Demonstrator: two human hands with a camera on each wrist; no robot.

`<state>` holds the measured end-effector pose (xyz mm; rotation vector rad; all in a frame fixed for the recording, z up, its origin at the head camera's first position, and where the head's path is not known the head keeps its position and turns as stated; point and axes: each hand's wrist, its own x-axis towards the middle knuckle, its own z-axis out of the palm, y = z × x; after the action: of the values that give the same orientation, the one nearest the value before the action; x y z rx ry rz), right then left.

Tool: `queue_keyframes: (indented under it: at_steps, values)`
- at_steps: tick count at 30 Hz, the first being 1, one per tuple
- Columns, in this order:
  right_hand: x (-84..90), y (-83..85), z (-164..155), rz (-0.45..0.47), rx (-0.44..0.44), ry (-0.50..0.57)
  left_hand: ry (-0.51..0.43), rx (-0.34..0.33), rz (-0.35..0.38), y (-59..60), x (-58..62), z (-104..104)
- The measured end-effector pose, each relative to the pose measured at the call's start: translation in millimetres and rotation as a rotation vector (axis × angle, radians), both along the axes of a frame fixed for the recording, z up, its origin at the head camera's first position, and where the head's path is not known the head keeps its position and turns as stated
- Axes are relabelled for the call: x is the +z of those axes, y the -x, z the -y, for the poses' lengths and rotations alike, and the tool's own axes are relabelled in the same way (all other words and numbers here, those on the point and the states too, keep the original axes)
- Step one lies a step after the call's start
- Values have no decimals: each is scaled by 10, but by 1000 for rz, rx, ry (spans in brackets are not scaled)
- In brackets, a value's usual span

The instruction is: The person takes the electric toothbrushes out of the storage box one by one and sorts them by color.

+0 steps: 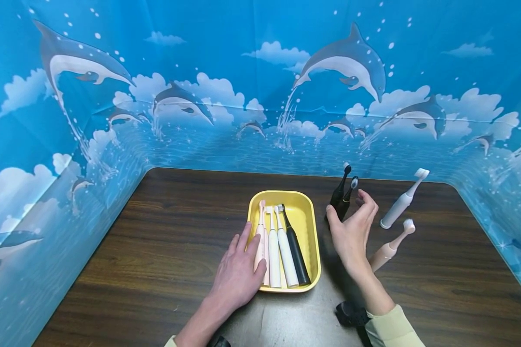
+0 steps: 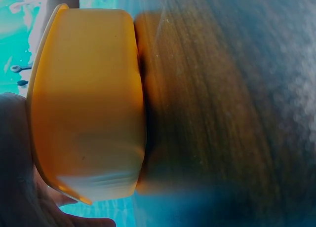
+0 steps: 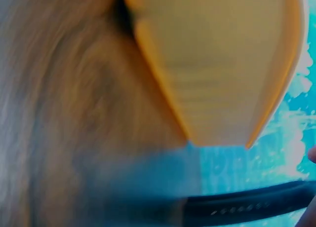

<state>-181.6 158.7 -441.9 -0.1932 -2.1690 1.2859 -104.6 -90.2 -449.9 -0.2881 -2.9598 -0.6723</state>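
A shallow yellow tray (image 1: 314, 231) holds several electric toothbrushes side by side: pink, white and a black toothbrush (image 1: 296, 248). My left hand (image 1: 239, 277) rests over its left rim, fingers extended, thumb above the pink toothbrush (image 1: 260, 226). In the left wrist view, the tray's side wall (image 2: 89, 98) shows beside that hand. To the right of the tray two black toothbrushes stand close together, one farther back (image 1: 336, 195) and one nearer (image 1: 345, 200). My right hand (image 1: 353, 231) is around the nearer one, thumb and fingers apart; its lower handle (image 3: 247, 207) appears upright on the table.
Right of my right hand stand a pale grey-white toothbrush (image 1: 397, 209) and a beige-pink toothbrush (image 1: 384, 255). The dark wood table (image 1: 156, 231) ends at a blue dolphin-print backdrop (image 1: 226, 130) behind and at both sides. A black band (image 1: 351, 314) is on my right wrist.
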Motion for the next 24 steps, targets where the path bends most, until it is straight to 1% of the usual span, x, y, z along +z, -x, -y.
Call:
queue_keyframes:
  at_steps: [3,9,11,13,15,18,20,21,22,24]
  values:
    - [90,-67,56,-70,8,28,1,5,14,-3,3,3]
    - [243,-213,154,-98,38,48,4,6,18,-7,11,6]
    - [286,-259,178,-131,42,39,4,3,8,-5,11,5]
    - [325,-300,203,-202,50,42,4,0,2,-3,7,5]
    - [365,-339,240,-313,61,71,3,-2,2,-5,7,4]
    - [404,-385,321,-494,139,167,4,-6,6,-6,8,2]
    - [406,-416,386,-546,217,205,5,-7,9,-5,10,1]
    - [394,-429,418,-543,264,215,6,-8,7,-4,10,2]
    - [372,-440,449,-521,306,220,7,-8,7,-5,11,1]
    - [309,-467,508,-445,384,203,8,-8,5,-6,11,1]
